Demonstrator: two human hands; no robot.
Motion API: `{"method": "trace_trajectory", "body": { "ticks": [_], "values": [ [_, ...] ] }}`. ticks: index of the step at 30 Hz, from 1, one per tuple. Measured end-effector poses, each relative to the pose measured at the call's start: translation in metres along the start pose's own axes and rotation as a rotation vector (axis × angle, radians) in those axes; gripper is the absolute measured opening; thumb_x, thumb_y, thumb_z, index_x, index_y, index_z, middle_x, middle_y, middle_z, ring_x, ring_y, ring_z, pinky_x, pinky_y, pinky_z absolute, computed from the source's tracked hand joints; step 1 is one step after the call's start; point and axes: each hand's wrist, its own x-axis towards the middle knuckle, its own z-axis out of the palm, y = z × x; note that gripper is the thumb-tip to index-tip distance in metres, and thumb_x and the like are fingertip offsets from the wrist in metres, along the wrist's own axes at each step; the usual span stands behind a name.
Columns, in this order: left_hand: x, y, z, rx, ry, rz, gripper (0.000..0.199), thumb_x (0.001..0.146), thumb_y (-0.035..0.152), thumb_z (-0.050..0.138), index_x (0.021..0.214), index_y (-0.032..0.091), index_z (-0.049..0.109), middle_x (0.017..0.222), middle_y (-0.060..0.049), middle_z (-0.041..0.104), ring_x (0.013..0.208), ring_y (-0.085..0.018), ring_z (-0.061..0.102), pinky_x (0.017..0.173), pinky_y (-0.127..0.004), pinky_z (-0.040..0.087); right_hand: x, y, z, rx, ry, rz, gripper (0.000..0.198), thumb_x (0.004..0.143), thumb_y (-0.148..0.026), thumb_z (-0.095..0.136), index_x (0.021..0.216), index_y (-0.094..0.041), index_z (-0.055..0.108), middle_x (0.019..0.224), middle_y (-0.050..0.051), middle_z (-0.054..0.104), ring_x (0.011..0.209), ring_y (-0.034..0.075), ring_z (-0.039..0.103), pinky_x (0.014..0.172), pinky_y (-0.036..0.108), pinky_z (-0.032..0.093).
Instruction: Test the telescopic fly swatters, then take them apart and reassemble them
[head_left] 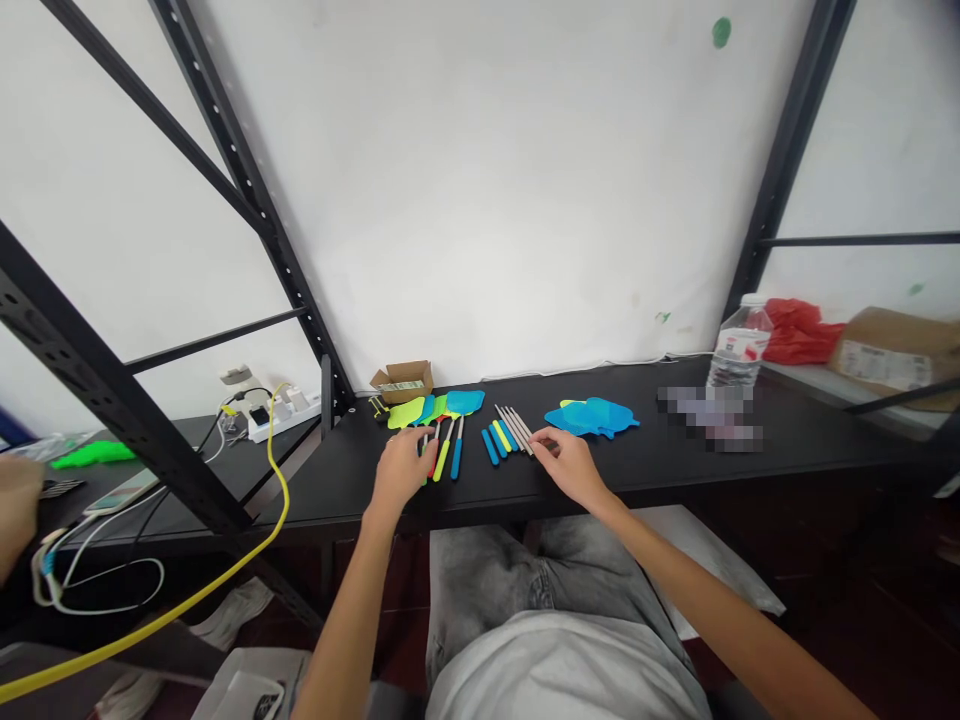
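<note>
My left hand (pixel 405 465) rests over the handles of a row of fly swatters on the black table, fingers bent and apart, partly covering them. A red handle (pixel 430 459) shows beside its fingertips. To the right lie a swatter with a yellow-green handle (pixel 442 459) and one with a blue handle (pixel 456 459). Thumb and forefinger of my right hand (pixel 571 465) are spread at the lower ends of several thin metal rods (pixel 514 430). Loose blue and yellow handles (pixel 497 440) lie left of the rods. Blue swatter heads (pixel 592 416) are piled beyond my right hand.
A small open cardboard box (pixel 405 381) stands behind the swatters. At the right are a water bottle (pixel 739 350) and a blurred-out item. A yellow cable (pixel 281 500) hangs past the left shelf post, near a power strip (pixel 283 418). Another person's hand (pixel 19 510) shows far left.
</note>
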Motion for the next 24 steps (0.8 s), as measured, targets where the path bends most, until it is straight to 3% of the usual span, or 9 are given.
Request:
{"method": "trace_trajectory", "body": {
  "ticks": [4,6,8,12,19,24],
  "values": [
    [-0.009,0.050,0.023,-0.056,0.041,0.227,0.034,0.093,0.033,0.044,0.117,0.021,0.065,0.115,-0.008,0.066,0.108,-0.024,0.058,0.095,-0.035,0.043,-0.004,-0.003,0.003,-0.293,-0.024,-0.077,0.026,0.088,-0.030,0.050,0.103,-0.021,0.069,0.112,0.008,0.068,0.105,0.026,0.058,0.090,0.037,0.044],
    [-0.015,0.068,0.039,-0.049,-0.018,0.324,0.035,0.092,0.033,0.046,0.120,0.022,0.064,0.120,-0.009,0.064,0.110,-0.024,0.059,0.097,-0.037,0.043,-0.006,-0.005,0.005,-0.417,-0.058,-0.089,0.028,0.088,-0.030,0.050,0.109,-0.021,0.068,0.119,0.009,0.066,0.110,0.027,0.056,0.093,0.037,0.042],
    [-0.021,0.079,0.054,-0.001,-0.033,0.326,0.036,0.091,0.035,0.049,0.122,0.021,0.063,0.127,-0.011,0.061,0.114,-0.027,0.057,0.098,-0.040,0.043,-0.007,-0.006,0.006,-0.517,-0.105,-0.087,0.030,0.089,-0.030,0.051,0.112,-0.021,0.067,0.122,0.010,0.064,0.112,0.028,0.055,0.093,0.037,0.041],
    [-0.026,0.082,0.068,0.021,-0.001,0.289,0.035,0.092,0.035,0.047,0.118,0.019,0.063,0.128,-0.013,0.059,0.113,-0.029,0.056,0.095,-0.041,0.043,-0.008,-0.007,0.006,-0.611,-0.144,-0.099,0.030,0.091,-0.032,0.049,0.112,-0.021,0.067,0.120,0.010,0.065,0.109,0.028,0.056,0.091,0.036,0.040],
    [-0.029,0.078,0.062,0.022,0.069,0.242,0.020,0.091,0.031,0.050,0.100,0.021,0.064,0.095,-0.008,0.061,0.093,-0.024,0.058,0.084,-0.036,0.043,-0.004,-0.001,-0.003,-0.635,-0.113,-0.065,0.028,0.093,-0.033,0.045,0.103,-0.023,0.069,0.103,0.009,0.069,0.098,0.026,0.057,0.074,0.033,0.041],
    [-0.031,0.083,0.061,0.047,0.078,0.227,0.009,0.087,0.029,0.054,0.088,0.021,0.059,0.086,-0.006,0.059,0.088,-0.024,0.056,0.076,-0.034,0.041,0.000,0.003,-0.009,-0.646,-0.100,-0.011,0.021,0.091,-0.031,0.050,0.096,-0.025,0.069,0.099,0.006,0.070,0.093,0.024,0.059,0.066,0.030,0.039]
  ]
}}
